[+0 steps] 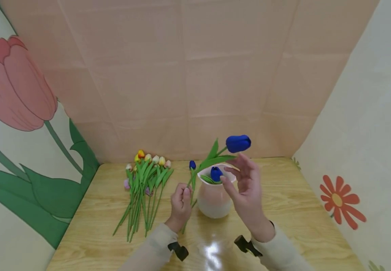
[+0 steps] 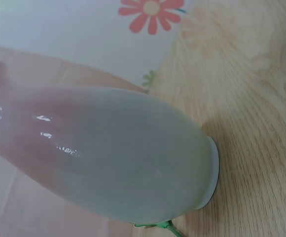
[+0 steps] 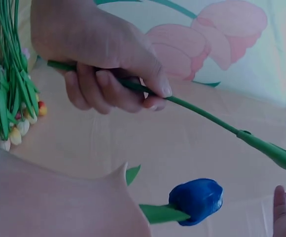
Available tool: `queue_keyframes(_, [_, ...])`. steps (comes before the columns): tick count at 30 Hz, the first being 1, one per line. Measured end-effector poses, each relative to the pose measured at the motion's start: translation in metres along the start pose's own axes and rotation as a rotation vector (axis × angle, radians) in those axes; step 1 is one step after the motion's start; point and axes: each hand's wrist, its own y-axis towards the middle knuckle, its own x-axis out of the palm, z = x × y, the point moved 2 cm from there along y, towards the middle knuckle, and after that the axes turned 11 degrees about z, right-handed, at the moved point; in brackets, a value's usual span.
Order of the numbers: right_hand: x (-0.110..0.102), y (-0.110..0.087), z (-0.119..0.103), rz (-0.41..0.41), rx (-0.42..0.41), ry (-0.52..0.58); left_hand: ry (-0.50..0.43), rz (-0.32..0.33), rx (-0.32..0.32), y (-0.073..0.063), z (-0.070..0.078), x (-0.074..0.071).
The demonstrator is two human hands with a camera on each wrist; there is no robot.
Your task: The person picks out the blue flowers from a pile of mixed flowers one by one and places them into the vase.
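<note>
My left hand (image 1: 180,203) pinches the stem of an artificial blue tulip (image 1: 238,143), its fingers curled round the green stem (image 3: 202,116) in the right wrist view. The bloom tilts up to the right above the vase. Close below that bloom is my right hand (image 1: 249,192), fingers loosely bent beside a leaf; whether they touch it I cannot tell. A pink-and-white vase (image 1: 214,201) stands upright between the hands and fills much of the left wrist view. Another blue tulip (image 1: 216,174) sits in its mouth. A further blue tulip (image 1: 192,165) lies behind my left hand.
Left of the vase, a spread bunch of tulips (image 1: 148,184) in yellow, white, pink and purple lies on the wooden table (image 1: 283,218). A pinkish cloth backdrop (image 1: 215,86) rises behind the table. Flower-printed panels (image 1: 361,143) flank both sides.
</note>
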Motion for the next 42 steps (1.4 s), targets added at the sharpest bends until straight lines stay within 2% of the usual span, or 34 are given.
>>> queue_keyframes(5, [0.009, 0.001, 0.002, -0.071, 0.167, -0.162, 0.009, -0.003, 0.024, -0.001, 0.002, 0.003])
queue_keyframes(9, [0.013, -0.001, 0.005, -0.107, 0.207, -0.249, 0.018, -0.005, 0.03, -0.002, 0.005, 0.004])
queue_keyframes(13, [0.014, 0.0, 0.006, -0.111, 0.186, -0.294, 0.022, -0.004, 0.047, -0.001, 0.007, 0.006])
queue_keyframes(19, [0.012, 0.003, 0.006, -0.104, 0.143, -0.301, 0.017, -0.015, 0.081, 0.0, 0.007, 0.005])
queue_keyframes(23, [0.009, 0.005, 0.003, -0.104, 0.116, -0.277, -0.052, -0.04, 0.068, -0.007, -0.004, 0.002])
queue_keyframes(26, [0.006, 0.009, -0.004, -0.079, 0.048, -0.171, -0.105, -0.042, 0.042, -0.015, -0.018, -0.001])
queue_keyframes(31, [0.004, 0.023, -0.025, 0.066, -0.16, 0.195, -0.107, -0.017, -0.009, -0.023, -0.034, -0.007])
queue_keyframes(36, [0.005, 0.043, -0.052, 0.339, -0.401, 0.525, -0.081, -0.011, -0.035, -0.025, -0.038, -0.009])
queue_keyframes(39, [-0.001, 0.05, -0.064, 0.561, -0.502, 0.639, -0.06, -0.011, -0.051, -0.026, -0.039, -0.01])
queue_keyframes(42, [-0.013, 0.055, -0.071, 0.741, -0.535, 0.638, -0.044, -0.013, -0.065, -0.027, -0.039, -0.01])
